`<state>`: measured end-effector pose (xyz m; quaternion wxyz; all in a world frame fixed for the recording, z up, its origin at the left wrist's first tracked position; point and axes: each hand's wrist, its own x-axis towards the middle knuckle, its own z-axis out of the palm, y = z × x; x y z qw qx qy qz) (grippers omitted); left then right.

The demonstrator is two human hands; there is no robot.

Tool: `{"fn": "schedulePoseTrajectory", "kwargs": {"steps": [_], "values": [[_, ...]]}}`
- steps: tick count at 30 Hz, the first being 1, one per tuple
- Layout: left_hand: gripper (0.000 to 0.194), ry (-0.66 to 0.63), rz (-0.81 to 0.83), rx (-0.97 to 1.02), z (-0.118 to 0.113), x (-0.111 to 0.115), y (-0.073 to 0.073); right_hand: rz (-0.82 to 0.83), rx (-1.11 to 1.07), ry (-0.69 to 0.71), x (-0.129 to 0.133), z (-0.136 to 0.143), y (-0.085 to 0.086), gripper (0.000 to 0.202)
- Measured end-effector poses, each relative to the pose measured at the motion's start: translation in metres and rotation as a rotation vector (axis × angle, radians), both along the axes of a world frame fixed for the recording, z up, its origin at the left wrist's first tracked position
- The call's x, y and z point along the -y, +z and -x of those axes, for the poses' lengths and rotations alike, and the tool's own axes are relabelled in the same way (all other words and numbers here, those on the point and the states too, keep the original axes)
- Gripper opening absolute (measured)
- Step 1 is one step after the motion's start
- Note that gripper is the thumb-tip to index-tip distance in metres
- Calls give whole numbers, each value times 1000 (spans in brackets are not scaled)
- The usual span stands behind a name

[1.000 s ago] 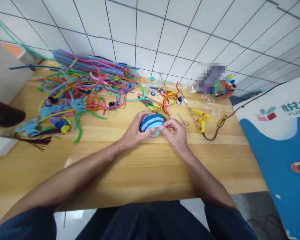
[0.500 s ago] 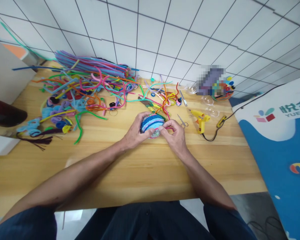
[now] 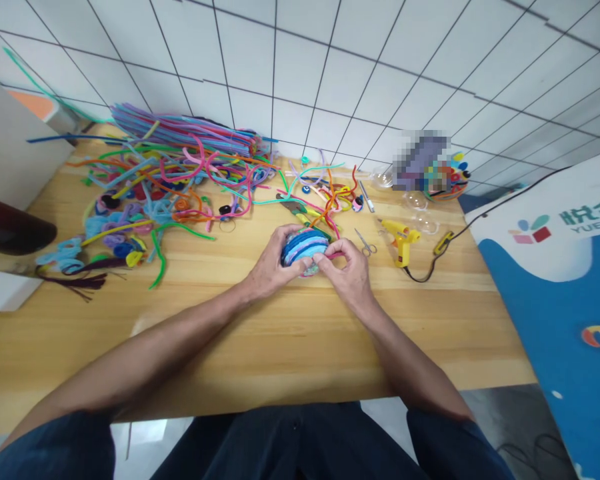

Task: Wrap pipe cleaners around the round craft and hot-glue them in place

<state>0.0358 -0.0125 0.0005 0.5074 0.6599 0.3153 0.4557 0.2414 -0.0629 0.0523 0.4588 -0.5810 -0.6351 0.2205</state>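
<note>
A ball wrapped in blue, light blue and lilac pipe cleaners (image 3: 306, 245) is held just above the wooden table (image 3: 260, 353). My left hand (image 3: 270, 267) is closed round its left side, thumb along the lower front. At the ball's right edge, my right hand (image 3: 347, 270) pinches a pink pipe cleaner (image 3: 336, 255), thumb and fingertips close against the wrapped surface. Part of the ball's lower side shows a mottled, pale greenish patch; its underside is hidden. Small scissors (image 3: 365, 243) lie just right of my right hand.
Behind the ball lie pliers (image 3: 295, 207) and loose pipe cleaners. A large heap of pipe cleaners (image 3: 180, 170) spreads along the back left. To the right are a yellow glue gun (image 3: 401, 241) with its cord, clear plastic domes (image 3: 424, 223) and a basket of coloured pieces (image 3: 447, 183).
My right thumb and fingertips have shifted slightly left across the ball's lower front. My left hand keeps its hold, and the ball stays in nearly the same place.
</note>
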Motion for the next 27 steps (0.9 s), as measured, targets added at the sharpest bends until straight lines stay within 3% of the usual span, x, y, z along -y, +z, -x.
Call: {"fn": "schedulePoseTrajectory", "kwargs": {"steps": [6,15,21,27], "values": [[79,54,5,17,-2,-3,-3,25,-82,96,-4,-6,0,19],[80,25,2,-7,0,-2,-1,36,-84,58,-6,-7,-2,21],[86,-58,-21,-79,9,-6,-8,74,-147,31,-11,-8,-5,25],[95,-62,-86,-143,13,-12,-16,77,-173,17,-16,-8,-15,29]]}}
